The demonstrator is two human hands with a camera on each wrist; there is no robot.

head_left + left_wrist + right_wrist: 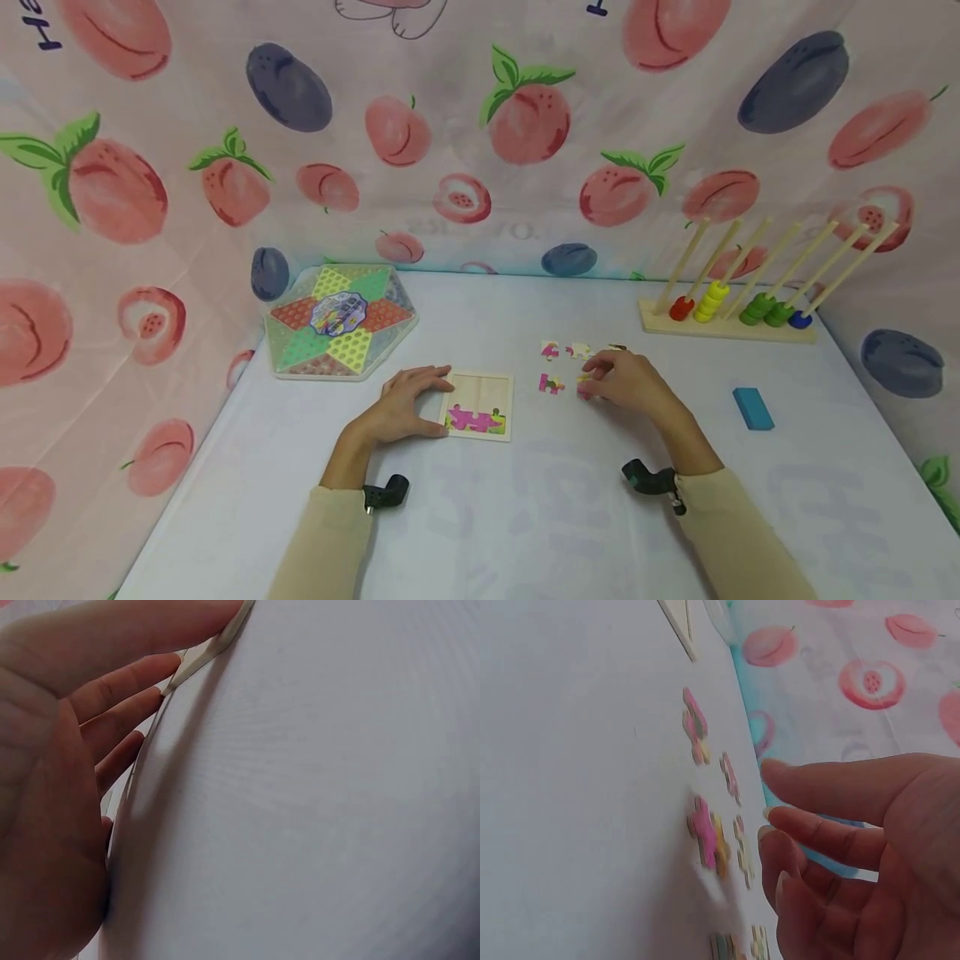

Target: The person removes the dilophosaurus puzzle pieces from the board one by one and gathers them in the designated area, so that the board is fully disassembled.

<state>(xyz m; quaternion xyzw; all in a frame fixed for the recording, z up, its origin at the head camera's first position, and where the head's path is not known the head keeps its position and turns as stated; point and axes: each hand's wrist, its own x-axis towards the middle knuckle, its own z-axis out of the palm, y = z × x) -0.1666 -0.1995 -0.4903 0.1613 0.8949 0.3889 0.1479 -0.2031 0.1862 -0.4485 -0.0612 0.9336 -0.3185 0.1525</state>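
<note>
The left hand (408,404) spread against the puzzle tray (480,387) while the empty, loose-fingered right hand (628,382) seemed mid-selection, needing to pinch the pink piece (703,834) beneath.

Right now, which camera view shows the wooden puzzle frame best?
The head view: it shows the puzzle frame nearly whole, pieces along its near side, the left hand at its edge. The left wrist view catches little more than a strip of rim; the right wrist view, one corner at the top.
</note>
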